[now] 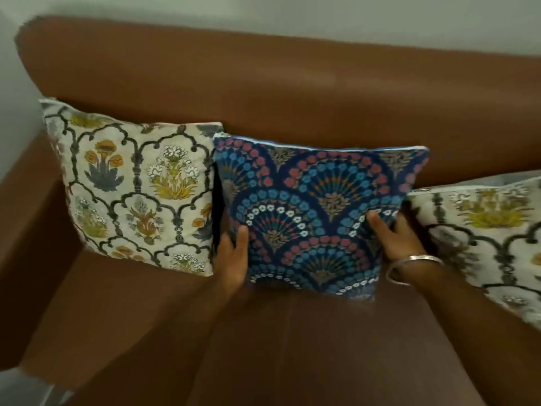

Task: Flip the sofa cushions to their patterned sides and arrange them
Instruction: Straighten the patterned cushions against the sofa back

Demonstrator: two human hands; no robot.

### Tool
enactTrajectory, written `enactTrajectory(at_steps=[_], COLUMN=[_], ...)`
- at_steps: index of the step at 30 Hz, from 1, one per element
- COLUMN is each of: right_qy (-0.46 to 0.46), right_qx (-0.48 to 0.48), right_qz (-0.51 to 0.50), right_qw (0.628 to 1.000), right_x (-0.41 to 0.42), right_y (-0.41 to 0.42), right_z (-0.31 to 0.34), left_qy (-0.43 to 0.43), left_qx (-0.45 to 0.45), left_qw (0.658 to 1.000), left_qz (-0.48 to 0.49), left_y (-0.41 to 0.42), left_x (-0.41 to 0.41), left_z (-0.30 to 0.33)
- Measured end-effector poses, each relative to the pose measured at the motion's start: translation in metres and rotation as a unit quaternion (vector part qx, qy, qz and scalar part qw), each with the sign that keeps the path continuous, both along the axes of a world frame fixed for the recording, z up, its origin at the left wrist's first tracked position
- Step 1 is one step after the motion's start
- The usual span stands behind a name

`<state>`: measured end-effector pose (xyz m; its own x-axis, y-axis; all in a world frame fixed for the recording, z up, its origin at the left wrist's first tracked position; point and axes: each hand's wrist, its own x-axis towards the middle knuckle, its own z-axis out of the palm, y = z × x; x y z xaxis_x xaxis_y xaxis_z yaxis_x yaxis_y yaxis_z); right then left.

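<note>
Gripping square, plump fan-printed cushion [316, 206].

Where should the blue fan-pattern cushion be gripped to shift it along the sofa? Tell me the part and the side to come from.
Grip the blue cushion by its two side edges, from the front, as the left hand and right hand do now. It stands upright against the sofa back, so only its sides and top are free.

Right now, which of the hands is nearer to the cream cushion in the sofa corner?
Left. The left hand is beside the cream cushion, gripping the blue cushion; the right hand grips its far side.
</note>
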<state>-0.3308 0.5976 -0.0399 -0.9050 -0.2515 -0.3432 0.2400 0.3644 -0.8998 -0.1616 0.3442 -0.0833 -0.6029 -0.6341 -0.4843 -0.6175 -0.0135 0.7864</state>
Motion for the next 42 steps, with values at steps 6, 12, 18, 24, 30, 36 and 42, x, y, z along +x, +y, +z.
enactTrajectory(at_steps=[6,12,18,24,30,36,42], right_qy=[0.037,0.229,0.263,0.275,0.377,0.068,-0.055], right_qx=[0.035,0.181,0.211,0.232,0.119,0.06,0.04], right_qz=[-0.018,0.041,0.065,0.021,0.02,0.088,-0.022], right_qw=[0.999,0.956,0.939,0.933,0.918,0.992,0.997], right_x=[0.025,0.002,-0.012,0.005,0.073,0.131,0.146], right_y=[-0.007,-0.022,-0.04,-0.03,-0.091,-0.247,-0.336], right_z=[0.052,0.124,0.109,0.109,0.127,0.09,0.034], left_qy=[-0.045,0.062,0.098,0.075,-0.032,-0.104,-0.077], left_qx=[0.098,0.341,0.398,0.341,-0.044,-0.251,-0.158], left_qw=[0.994,0.934,0.906,0.933,0.997,0.96,0.983], left_qz=[-0.017,0.091,0.103,0.091,-0.057,0.06,0.052], left_y=[-0.004,0.06,0.075,0.077,-0.028,-0.229,-0.343], left_x=[0.01,-0.003,-0.022,0.0,0.069,0.127,0.118], left_z=[-0.005,-0.008,-0.02,-0.011,0.034,0.077,0.044])
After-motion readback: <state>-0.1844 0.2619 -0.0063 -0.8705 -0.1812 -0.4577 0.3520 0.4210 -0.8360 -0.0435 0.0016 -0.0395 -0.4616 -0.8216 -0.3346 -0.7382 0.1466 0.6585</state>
